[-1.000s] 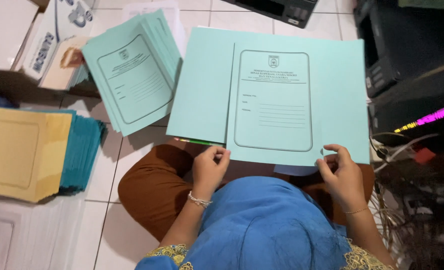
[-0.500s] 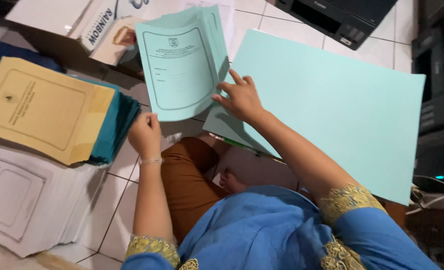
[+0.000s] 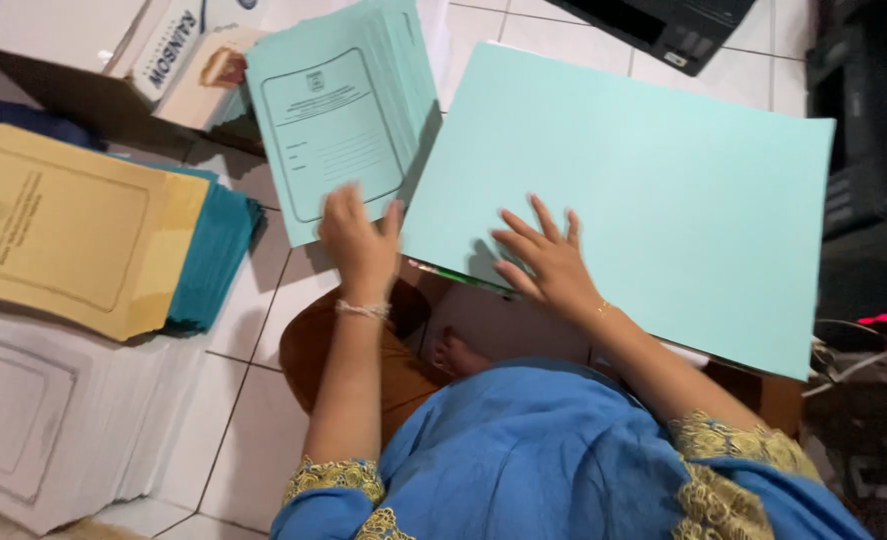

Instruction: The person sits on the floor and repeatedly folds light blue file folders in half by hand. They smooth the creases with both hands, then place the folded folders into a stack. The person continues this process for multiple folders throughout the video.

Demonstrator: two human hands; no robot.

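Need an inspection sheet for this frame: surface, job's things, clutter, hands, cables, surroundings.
Surface: white tiled floor; the person sits on it, legs folded.
Job's things: large plain pale-green sheet lying flat over the lap; stack of printed pale-green covers on the floor beside it.
Clutter: yellow cover on top of a teal stack; white printed stack at lower left; cardboard box at the top.
Hands: left hand open, resting on the lower edge of the printed covers; right hand flat, fingers spread, on the plain sheet.
Cables: white cables at the right edge.
Surroundings: dark equipment at right; black device at the top.
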